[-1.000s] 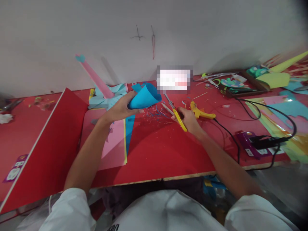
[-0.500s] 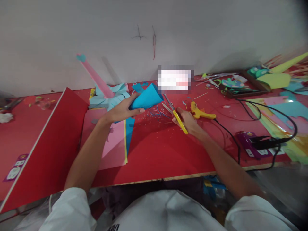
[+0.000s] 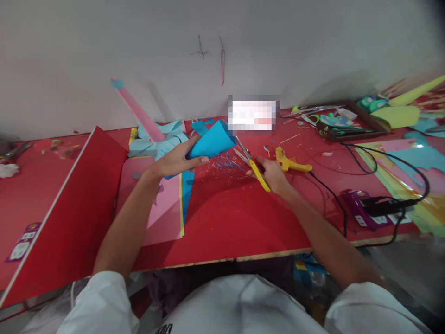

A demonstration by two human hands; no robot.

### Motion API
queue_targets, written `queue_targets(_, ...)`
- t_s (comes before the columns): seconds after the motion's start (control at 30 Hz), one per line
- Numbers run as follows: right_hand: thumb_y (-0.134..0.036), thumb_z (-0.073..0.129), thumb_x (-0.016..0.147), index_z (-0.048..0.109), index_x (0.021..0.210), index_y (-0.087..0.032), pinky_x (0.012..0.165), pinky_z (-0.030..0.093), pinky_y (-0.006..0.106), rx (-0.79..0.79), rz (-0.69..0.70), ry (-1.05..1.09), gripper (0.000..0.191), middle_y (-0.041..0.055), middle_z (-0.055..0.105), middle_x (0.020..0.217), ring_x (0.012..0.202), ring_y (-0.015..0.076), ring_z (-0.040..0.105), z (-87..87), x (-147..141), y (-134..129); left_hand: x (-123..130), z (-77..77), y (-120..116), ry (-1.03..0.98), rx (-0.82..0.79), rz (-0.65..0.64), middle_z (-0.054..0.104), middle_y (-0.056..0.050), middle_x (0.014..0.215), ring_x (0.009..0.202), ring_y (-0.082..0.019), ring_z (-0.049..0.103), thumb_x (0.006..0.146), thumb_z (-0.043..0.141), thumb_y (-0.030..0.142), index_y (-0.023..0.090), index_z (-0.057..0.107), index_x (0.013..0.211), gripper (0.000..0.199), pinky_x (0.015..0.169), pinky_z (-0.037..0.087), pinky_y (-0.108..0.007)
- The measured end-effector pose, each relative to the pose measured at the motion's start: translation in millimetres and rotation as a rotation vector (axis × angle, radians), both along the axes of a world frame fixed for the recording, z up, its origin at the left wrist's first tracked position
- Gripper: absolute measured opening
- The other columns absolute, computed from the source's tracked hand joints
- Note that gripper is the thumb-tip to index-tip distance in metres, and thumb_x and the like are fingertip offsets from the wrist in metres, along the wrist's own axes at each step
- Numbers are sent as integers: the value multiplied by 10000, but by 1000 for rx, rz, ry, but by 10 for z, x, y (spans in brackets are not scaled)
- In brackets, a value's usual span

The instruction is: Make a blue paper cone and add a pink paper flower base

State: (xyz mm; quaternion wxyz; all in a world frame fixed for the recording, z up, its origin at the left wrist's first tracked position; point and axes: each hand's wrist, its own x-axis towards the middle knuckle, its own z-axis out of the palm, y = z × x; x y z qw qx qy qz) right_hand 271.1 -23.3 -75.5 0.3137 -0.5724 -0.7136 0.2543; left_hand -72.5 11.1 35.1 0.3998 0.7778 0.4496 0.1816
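Observation:
My left hand (image 3: 179,157) is closed around a rolled blue paper cone (image 3: 210,140), its wide end turned to the right, above the table. In my right hand (image 3: 271,172) are yellow-handled scissors (image 3: 259,175), blades parted and pointing up and left toward the cone's wide end. Just right of that hand a yellow glue gun (image 3: 294,164) lies on its side. Blue paper trimmings (image 3: 229,162) are scattered on the red table (image 3: 229,222) between my hands.
A red upright divider (image 3: 76,208) stands at the left. Stacked coloured paper (image 3: 163,213) lies beneath my left forearm, with a pink paper cone (image 3: 139,111) behind. At right are a dark tray (image 3: 361,132), a purple power strip (image 3: 368,211) with black cables, and more paper sheets (image 3: 417,157).
The scissors have shifted very slightly up and left, nearer the blue paper cone. My left hand and the cone are almost still.

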Motion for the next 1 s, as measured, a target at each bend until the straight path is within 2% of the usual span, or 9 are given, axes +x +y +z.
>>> queue_targets(0.1, -879, 676, 831, 522, 781, -262, 601, 303, 354, 34, -28, 41, 637, -11, 460, 619, 598, 176, 397, 26, 20, 5, -10, -38, 28, -40, 31, -4, 731, -116, 1036, 724, -234, 706, 852, 806, 739, 152, 454, 1657, 1056, 611, 577, -335)
queue_targets(0.23, -892, 666, 835, 544, 771, -258, 602, 325, 358, 64, -59, 81, 649, -3, 485, 630, 601, 181, 420, 54, 45, 12, -6, -55, 64, -88, 146, 11, 721, -129, 1186, 952, -312, 744, 719, 916, 766, 239, 527, 1545, 1054, 699, 616, -355)
queue_targets(0.37, -865, 694, 844, 517, 767, -261, 593, 321, 351, 32, -25, 95, 634, -20, 453, 629, 601, 171, 412, 24, 35, 4, 6, -28, 79, -70, 176, -17, 735, -92, 1088, 1040, -333, 734, 763, 879, 774, 232, 635, 1393, 867, 810, 634, -395)
queue_targets(0.47, -827, 668, 891, 519, 864, -272, 597, 372, 347, 11, 13, 178, 576, -9, 525, 715, 632, 181, 480, -35, 5, -4, 5, -27, 90, -25, 187, -40, 754, -93, 1052, 1051, -326, 725, 794, 838, 782, 189, 702, 1251, 761, 863, 629, -410)
queue_targets(0.57, -750, 624, 960, 547, 963, -278, 620, 436, 352, 3, 28, 231, 478, 16, 580, 806, 698, 202, 579, -82, -17, 5, 1, -39, 86, -32, 184, -13, 763, -99, 1066, 997, -315, 744, 775, 850, 780, 189, 671, 1339, 836, 827, 631, -400)
queue_targets(0.63, -713, 619, 967, 560, 961, -279, 615, 442, 362, -5, 32, 222, 438, 20, 581, 795, 708, 217, 596, -87, -18, 18, 2, -37, 66, -49, 138, 8, 754, -82, 988, 876, -294, 757, 776, 857, 768, 200, 584, 1461, 931, 729, 624, -374)
queue_targets(0.7, -700, 629, 950, 562, 937, -275, 618, 438, 373, 2, 26, 201, 430, 17, 593, 768, 684, 221, 588, -71, -13, 28, 11, -25, 39, -60, 77, 25, 724, -52, 869, 746, -270, 743, 822, 829, 754, 204, 511, 1512, 938, 638, 596, -348)
queue_targets(0.8, -725, 666, 901, 557, 911, -265, 636, 444, 374, 25, -11, 171, 473, 17, 630, 749, 653, 210, 580, -30, -6, 25, 42, -17, 13, -85, 41, 52, 709, -48, 822, 703, -264, 734, 877, 793, 737, 206, 489, 1501, 873, 615, 581, -345)
queue_targets(1.0, -769, 705, 873, 568, 896, -267, 674, 473, 377, 20, -44, 187, 521, 37, 679, 779, 699, 233, 632, -27, 1, 9, 101, -104, 72, -159, 113, 143, 729, -63, 876, 685, -223, 719, 869, 792, 759, 192, 526, 1428, 840, 604, 574, -319)
